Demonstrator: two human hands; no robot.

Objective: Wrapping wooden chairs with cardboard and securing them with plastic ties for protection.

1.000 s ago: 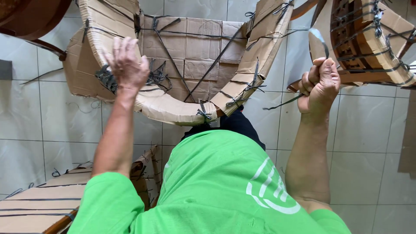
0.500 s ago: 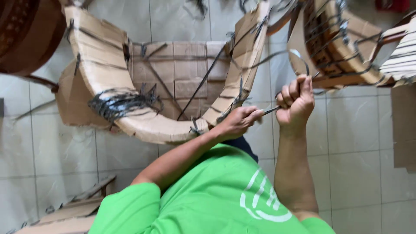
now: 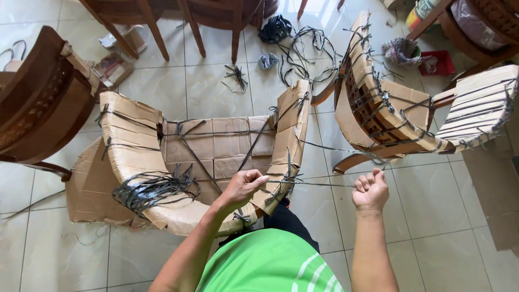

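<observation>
A chair wrapped in brown cardboard (image 3: 140, 157) stands before me, bound with dark plastic strapping. My left hand (image 3: 244, 186) pinches a thin dark strap (image 3: 319, 184) near the chair's right arm (image 3: 287, 146). My right hand (image 3: 370, 190) is fisted around the same strap further right, and the strap runs taut between the two hands. A bundle of loose straps (image 3: 148, 192) lies over the curved front rail of the chair.
A second cardboard-wrapped chair (image 3: 389, 113) stands to the right. A bare dark wooden chair (image 3: 38, 103) is at the left, more chair legs at the top. Loose strap scraps (image 3: 294, 46) lie on the tiled floor, with a red tray (image 3: 439, 62) at top right.
The view has tipped up to take in more floor. My left hand went from the left arm of the chair to the strap, and both hands have dropped lower with the strap stretched between them.
</observation>
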